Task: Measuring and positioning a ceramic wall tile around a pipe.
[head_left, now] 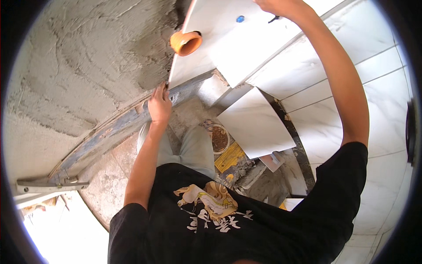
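Observation:
My left hand [160, 103] is closed on the lower left edge of a large white tile [198, 66], beside the rough mortar-covered wall [74, 66]. My right hand [279, 9] reaches up to the white tile surface at the top, its fingertips partly cut off by the frame. An orange open pipe fitting [184, 43] protrudes at the tile's left edge. A small blue piece [240, 19] and a dark piece sit on the upper tile surface.
Below are a dark, dirty ledge [110, 127], a loose white tile [255, 121], a bucket of brown stuff [220, 138], a yellow board [228, 156] and rubble. A level [52, 187] lies at lower left. Tiled surfaces [373, 119] fill the right side.

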`<state>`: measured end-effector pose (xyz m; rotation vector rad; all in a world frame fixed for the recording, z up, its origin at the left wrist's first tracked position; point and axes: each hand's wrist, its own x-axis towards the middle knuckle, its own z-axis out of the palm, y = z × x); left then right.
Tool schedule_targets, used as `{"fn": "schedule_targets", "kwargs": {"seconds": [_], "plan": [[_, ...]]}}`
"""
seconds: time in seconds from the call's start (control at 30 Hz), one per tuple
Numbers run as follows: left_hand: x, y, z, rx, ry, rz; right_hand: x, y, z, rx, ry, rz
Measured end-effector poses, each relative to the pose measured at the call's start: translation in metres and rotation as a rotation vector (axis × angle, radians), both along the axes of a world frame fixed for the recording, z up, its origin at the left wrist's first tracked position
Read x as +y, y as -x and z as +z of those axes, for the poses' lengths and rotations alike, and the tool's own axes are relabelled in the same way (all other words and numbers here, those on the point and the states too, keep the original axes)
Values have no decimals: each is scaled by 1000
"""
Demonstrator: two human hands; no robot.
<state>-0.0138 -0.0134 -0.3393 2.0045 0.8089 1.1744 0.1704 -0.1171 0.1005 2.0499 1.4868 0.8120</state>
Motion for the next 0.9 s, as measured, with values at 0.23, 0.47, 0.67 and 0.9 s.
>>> {"fn": "schedule_targets", "kwargs": {"seconds": [0.23,0.47,0.67,0.9], "plan": [[-17,31,-9,-18,108,-15,4,8,0,50,-15,-40],[-6,-4,6,79,119,35,4,6,-3,55,-29,-65],[3,-13,6,220,63,144,3,-1,-6,35,-36,-64],[5,-20,-8,43,-2,137,-1,-1,-3,41,-54,-32]]}}
